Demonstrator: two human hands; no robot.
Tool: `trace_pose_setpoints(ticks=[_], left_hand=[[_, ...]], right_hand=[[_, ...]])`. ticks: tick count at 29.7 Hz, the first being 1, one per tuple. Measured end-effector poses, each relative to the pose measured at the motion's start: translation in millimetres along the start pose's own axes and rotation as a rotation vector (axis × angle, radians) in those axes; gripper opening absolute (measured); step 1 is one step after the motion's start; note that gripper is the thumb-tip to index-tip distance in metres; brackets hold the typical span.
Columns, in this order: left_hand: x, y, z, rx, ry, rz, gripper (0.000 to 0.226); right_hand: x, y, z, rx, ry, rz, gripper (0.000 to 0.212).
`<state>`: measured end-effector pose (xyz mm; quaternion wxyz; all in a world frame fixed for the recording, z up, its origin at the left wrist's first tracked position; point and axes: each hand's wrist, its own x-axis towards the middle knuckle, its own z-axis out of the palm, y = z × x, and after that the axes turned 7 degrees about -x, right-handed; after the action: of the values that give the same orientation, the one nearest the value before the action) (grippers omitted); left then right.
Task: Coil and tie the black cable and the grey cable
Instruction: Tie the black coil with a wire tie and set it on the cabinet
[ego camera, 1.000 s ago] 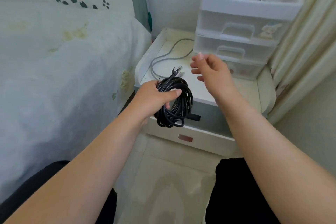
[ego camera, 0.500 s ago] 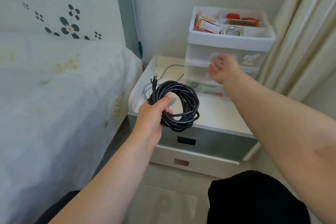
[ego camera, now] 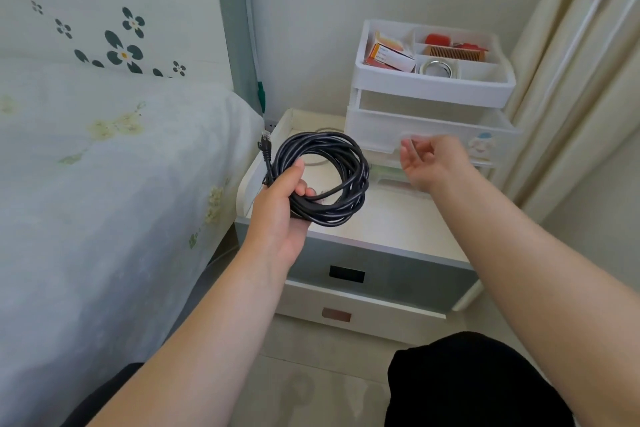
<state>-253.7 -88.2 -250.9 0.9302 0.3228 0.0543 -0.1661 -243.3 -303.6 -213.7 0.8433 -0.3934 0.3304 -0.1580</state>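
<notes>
The black cable [ego camera: 349, 163] is wound into a round coil, with its plug [ego camera: 266, 146] sticking up at the left. My left hand [ego camera: 277, 215] is shut on the coil's lower left side and holds it above the white nightstand [ego camera: 398, 225]. The grey cable [ego camera: 325, 130] lies loose on the nightstand behind the coil, mostly hidden by it. My right hand [ego camera: 433, 163] is to the right, palm up, its curled fingers hooked at the handle of the top clear drawer [ego camera: 381, 132], which sticks out of the plastic organizer.
The white plastic organizer [ego camera: 433, 85] stands at the back right of the nightstand, with boxes, a comb and a tape roll in its top tray. A bed [ego camera: 104, 166] is on the left and a curtain [ego camera: 571, 80] on the right. The nightstand's own drawers are below.
My left hand lifted the black coil and turned it more face-on. My right hand reached to the organizer, and its top clear drawer now sticks out.
</notes>
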Motion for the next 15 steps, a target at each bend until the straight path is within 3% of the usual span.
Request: trace_pose_setpoints(ticks=[4,6,7,9,11,13,15], left_hand=[[-4,1,6,-0.141,-0.001,-0.044,0.014],[-5,2,8,-0.180,0.002,-0.079,0.017],[-5,2,8,-0.187,0.003,-0.101,0.019],[-6,2,8,-0.211,0.013,-0.147,0.021],[-6,2,7,-0.242,0.032,-0.175,0.020],[-5,2,8,-0.250,0.055,-0.194,0.018],[-4,2,6,-0.246,0.063,-0.220,0.015]], right_hand=[[-19,7,-19,0.009,-0.059,-0.003,0.024],[-29,18,-25,-0.206,-0.120,-0.068,0.029],[-35,25,-28,-0.436,-0.148,-0.150,0.040],[-44,41,-34,-0.967,-0.202,-0.396,0.072],[-52,53,-40,-1.313,-0.260,-0.691,0.098],[-56,56,-46,-1.549,-0.317,-1.075,0.106],[-53,53,-47,-1.693,-0.393,-1.480,0.098]])
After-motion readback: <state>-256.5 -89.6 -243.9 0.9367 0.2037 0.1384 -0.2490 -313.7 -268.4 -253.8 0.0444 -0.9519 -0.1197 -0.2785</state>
